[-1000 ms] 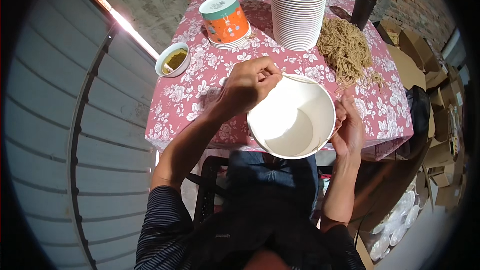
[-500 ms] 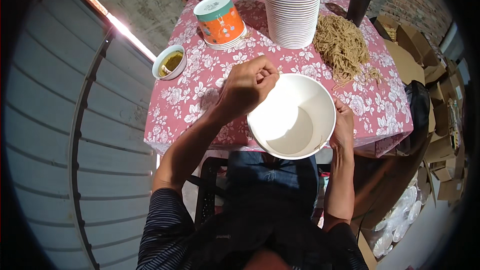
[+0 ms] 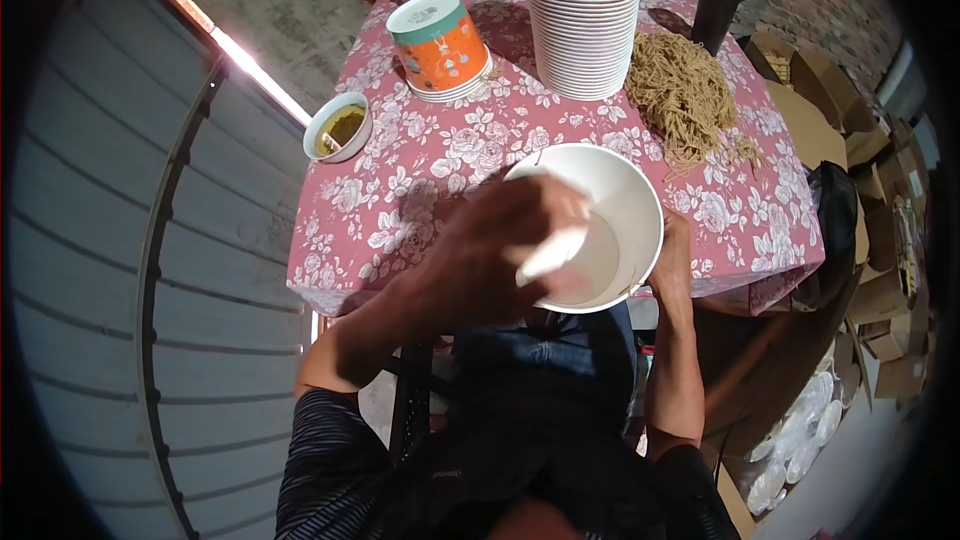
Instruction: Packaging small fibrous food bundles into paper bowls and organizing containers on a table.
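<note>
A white paper bucket (image 3: 625,195) is tilted above the table's near edge, its open mouth facing me. My right hand (image 3: 675,255) grips its right side, with the fingers mostly hidden behind the wall. Motion smears my left hand (image 3: 515,235), which is over the left part of the mouth; its finger posture and any contents cannot be made out. Short bits of tan cord show at the bucket's upper-left and lower-right rim. A heap of tan cords (image 3: 680,95) lies beyond the bucket, to the right.
A tall stack of nested paper buckets (image 3: 585,25) stands at the back. Upside-down orange buckets (image 3: 440,50) are left of it, near a small bowl of yellowish liquid (image 3: 338,128). A dark cup (image 3: 717,10) stands far right. Cardboard boxes (image 3: 815,115) flank the flowered tablecloth (image 3: 350,230).
My left hand has moved from the bucket's upper-left rim down and toward me, across its mouth. The bucket has shifted slightly left, with my right hand still on it.
</note>
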`<state>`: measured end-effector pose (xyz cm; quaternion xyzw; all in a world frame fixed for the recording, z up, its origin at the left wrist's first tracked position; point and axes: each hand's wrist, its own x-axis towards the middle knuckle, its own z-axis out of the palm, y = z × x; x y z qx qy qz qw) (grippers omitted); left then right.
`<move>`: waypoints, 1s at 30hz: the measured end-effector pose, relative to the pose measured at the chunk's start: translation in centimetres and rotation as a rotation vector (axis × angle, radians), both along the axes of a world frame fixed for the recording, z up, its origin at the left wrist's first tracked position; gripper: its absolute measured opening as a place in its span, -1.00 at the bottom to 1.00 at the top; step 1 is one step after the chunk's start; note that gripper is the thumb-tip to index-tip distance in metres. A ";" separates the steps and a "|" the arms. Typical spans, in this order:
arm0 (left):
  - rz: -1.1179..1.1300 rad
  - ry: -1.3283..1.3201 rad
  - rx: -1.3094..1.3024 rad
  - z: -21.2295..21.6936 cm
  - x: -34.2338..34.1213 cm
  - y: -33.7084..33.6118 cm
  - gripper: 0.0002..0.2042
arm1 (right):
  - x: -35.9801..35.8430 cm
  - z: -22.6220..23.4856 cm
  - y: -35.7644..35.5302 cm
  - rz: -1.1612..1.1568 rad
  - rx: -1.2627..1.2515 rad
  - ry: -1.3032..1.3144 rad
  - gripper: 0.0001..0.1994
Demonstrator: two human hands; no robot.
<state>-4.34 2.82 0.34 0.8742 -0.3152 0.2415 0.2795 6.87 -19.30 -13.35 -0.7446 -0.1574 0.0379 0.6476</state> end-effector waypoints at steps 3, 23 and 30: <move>-0.115 0.258 0.230 -0.4 -2.9 -1.4 -0.60 | -0.3 0.8 0.3 0.004 0.022 0.036 -0.91; 0.111 0.225 -1.187 2.9 11.6 15.0 -0.78 | -3.0 -0.3 1.4 -0.030 0.056 -0.029 -0.80; 0.312 0.214 -1.687 -1.0 20.8 21.9 -0.67 | -2.7 -1.2 1.2 -0.067 0.027 -0.204 -0.85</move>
